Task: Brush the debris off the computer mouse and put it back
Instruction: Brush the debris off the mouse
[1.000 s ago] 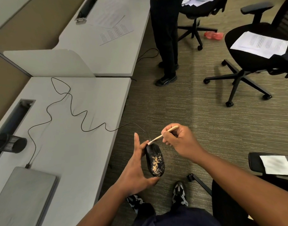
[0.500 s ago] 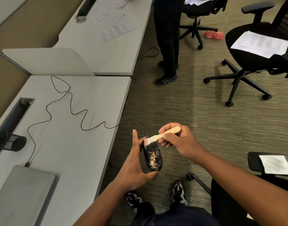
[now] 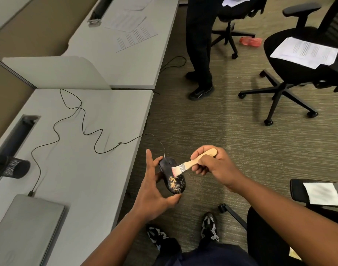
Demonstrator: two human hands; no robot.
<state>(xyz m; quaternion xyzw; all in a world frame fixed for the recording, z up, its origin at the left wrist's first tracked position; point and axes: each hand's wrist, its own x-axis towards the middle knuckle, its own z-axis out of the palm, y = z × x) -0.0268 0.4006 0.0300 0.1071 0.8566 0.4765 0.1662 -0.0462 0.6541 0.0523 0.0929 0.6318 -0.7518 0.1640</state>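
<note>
Clearly brushing is under way: the mouse (image 3: pixel 172 174) is cradled off the desk edge by the left hand (image 3: pixel 154 191), the brush (image 3: pixel 195 163) gripped in the right hand (image 3: pixel 216 166). Debris (image 3: pixel 175 182) remains, seemingly rearward; further downward strokes are called for.

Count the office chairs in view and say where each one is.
3, perhaps more out of frame. One chair at upper right holds papers; another stands at the top edge beside a standing person; a third is cut off at the lower right edge, paper on its armrest.
</note>
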